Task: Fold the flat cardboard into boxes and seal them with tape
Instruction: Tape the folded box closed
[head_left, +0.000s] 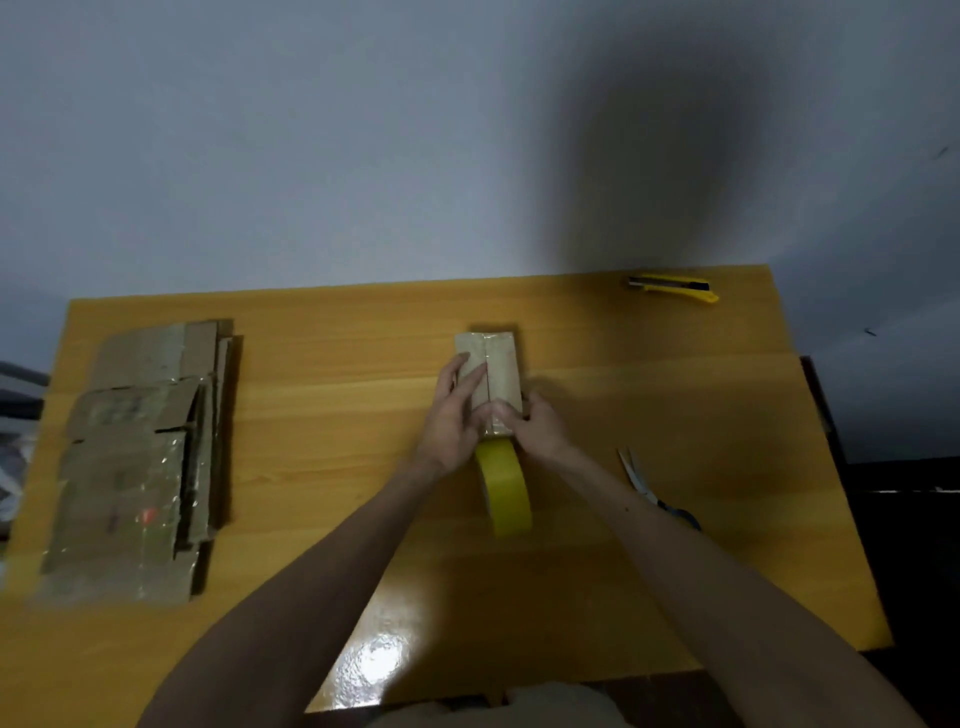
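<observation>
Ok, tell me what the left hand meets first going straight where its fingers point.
The left hand rests on the box; beyond it, seemingly just bare table before the wall.

Table (623, 519): wood-grain top, smooth, glossy, strong glare patch near front edge. Cardboard box (501, 364): matt brown paperboard, shiny tape film over its near end. Flat cardboard stack (135, 467): same matt board, creased glossy tape patches. Tape roll (506, 488): smooth yellow, slight sheen. Utility knife (675, 287): yellow plastic. Scissors (636, 473): bright metal blades. Wall (311, 156): matt

Both forearms reach forward, left hand (449, 415) flat with straight fingers (470, 379), right hand (537, 428) curled.
</observation>
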